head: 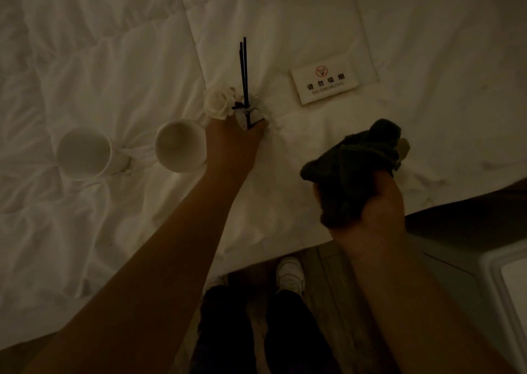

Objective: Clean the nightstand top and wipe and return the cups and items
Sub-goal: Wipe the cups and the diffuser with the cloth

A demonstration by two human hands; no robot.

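White bed [99,45] (all crumpled), left hand [233,142] gripping the stick bottle [247,114], two cups [181,145] left of it, sign [325,81] to its right, right hand [368,202] squeezing a dark cloth [356,156]

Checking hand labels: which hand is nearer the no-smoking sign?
Left. The left hand, gripping the reed diffuser, sits just left of the no-smoking sign; the right hand, holding the cloth, is well below it.

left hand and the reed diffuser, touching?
Touching. The head view shows the left hand closed around the diffuser base, fingers wrapped over it, on the bed.
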